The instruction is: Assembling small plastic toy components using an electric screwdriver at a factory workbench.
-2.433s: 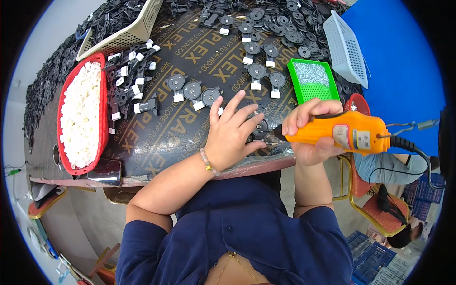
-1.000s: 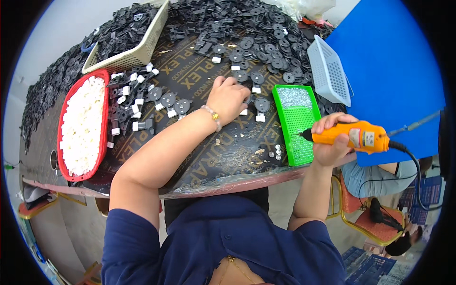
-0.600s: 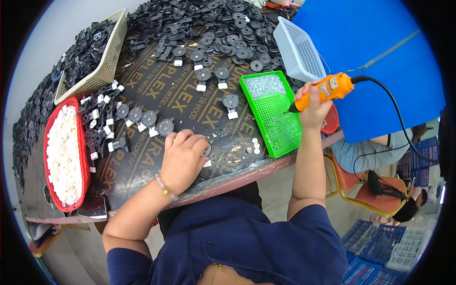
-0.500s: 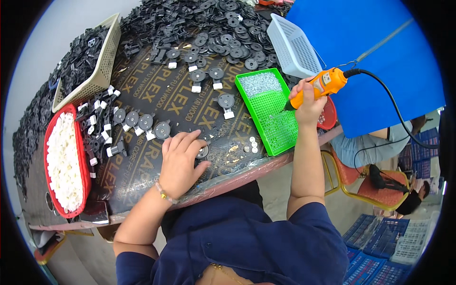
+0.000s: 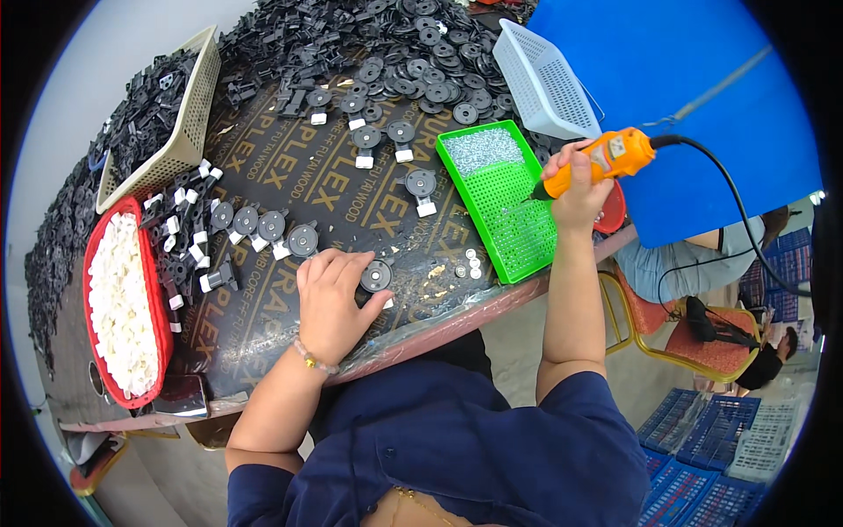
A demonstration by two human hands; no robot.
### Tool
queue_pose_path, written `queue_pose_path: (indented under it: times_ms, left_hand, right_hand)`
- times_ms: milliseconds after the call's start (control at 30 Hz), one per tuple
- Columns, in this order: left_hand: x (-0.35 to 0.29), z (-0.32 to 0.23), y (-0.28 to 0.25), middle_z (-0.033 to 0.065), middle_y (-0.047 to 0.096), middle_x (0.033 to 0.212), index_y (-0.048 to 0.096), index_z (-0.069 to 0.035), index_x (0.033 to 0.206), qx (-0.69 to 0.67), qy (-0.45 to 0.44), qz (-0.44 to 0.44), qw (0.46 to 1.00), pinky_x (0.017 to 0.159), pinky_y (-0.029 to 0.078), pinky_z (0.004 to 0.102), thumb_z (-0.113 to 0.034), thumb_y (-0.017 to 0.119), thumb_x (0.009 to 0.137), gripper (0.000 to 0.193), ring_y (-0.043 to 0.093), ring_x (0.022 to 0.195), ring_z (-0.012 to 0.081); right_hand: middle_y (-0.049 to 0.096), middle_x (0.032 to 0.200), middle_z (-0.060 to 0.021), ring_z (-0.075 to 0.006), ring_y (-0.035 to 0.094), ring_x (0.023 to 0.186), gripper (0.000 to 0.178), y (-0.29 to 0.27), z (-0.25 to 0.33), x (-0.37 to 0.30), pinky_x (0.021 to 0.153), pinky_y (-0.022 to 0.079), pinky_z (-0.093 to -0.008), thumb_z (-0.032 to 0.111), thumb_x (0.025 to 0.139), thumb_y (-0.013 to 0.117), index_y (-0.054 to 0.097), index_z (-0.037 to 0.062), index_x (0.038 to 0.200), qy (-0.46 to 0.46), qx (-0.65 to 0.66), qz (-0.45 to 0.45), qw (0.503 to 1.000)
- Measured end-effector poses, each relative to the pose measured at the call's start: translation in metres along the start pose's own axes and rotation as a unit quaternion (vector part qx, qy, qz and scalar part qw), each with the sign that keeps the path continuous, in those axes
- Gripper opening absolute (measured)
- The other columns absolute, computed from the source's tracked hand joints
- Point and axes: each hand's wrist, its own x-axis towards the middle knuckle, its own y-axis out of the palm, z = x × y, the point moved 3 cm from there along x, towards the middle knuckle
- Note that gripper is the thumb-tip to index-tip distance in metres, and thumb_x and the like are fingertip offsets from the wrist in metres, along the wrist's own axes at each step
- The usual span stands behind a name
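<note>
My right hand (image 5: 580, 195) is wrapped round an orange electric screwdriver (image 5: 619, 154), its tip pointing down-left over a green perforated tray (image 5: 481, 226). Small silvery screws (image 5: 487, 153) are heaped at the tray's far end. On the table, my left hand (image 5: 329, 285) has its thumb and index finger around a black disc part (image 5: 377, 276); a bit of white shows beside the thumb. To its left is a row of black discs with white blocks (image 5: 303, 240). Another such assembly (image 5: 421, 184) lies farther off, near the tray.
Black parts (image 5: 351, 44) are piled at the back. A red basket of white pieces (image 5: 165, 325) and a beige basket (image 5: 195, 132) stand left; a pale blue basket (image 5: 549, 83) is back right. Small round pieces (image 5: 474, 263) lie near the edge. The screwdriver's cable (image 5: 738, 189) hangs right.
My left fingers have drawn back to the disc's left side, uncovering more of it. The screwdriver and right hand have shifted slightly right, still over the tray.
</note>
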Motion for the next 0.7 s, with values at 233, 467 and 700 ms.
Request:
queue_pose_path:
  times_ms: [233, 467, 700]
  left_hand:
    - [0.003, -0.004, -0.005, 0.0053, 0.067, 0.122, 0.070, -0.008, 0.118, -0.019, 0.016, -0.034, 0.999, 0.102, 0.038, 0.0456, -0.026, 0.087, 0.071, 0.054, 0.056, 0.119, 0.0284]
    - [-0.001, 0.003, -0.004, 0.0044, 0.066, 0.121, 0.071, -0.009, 0.118, -0.028, 0.011, -0.040, 0.999, 0.105, 0.036, 0.0483, -0.027, 0.087, 0.070, 0.053, 0.055, 0.120, 0.0276]
    - [-0.001, 0.001, -0.003, 0.0047, 0.068, 0.117, 0.072, -0.009, 0.117, 0.007, 0.003, -0.018, 1.000, 0.105, 0.036, 0.0475, -0.027, 0.088, 0.069, 0.053, 0.055, 0.120, 0.0276]
  right_hand:
    - [0.053, 0.087, -0.0084, -0.0186, 0.057, 0.067, 0.051, 0.044, 0.056, -0.016, 0.059, 0.051, -0.0325, 0.044, 0.092, 0.074, 0.049, 0.0093, 0.119, -0.012, 0.149, 0.037, 0.988]
    - [0.054, 0.088, -0.0094, -0.0196, 0.058, 0.073, 0.052, 0.086, 0.057, -0.032, 0.063, 0.053, -0.0332, 0.042, 0.091, 0.076, 0.049, 0.0088, 0.120, -0.042, 0.106, 0.110, 0.987]
    - [0.055, 0.084, -0.0067, -0.0173, 0.058, 0.067, 0.022, 0.020, 0.016, -0.001, 0.059, 0.051, -0.0321, 0.017, 0.100, 0.062, 0.049, 0.0048, 0.113, -0.007, -0.011, -0.021, 1.000]
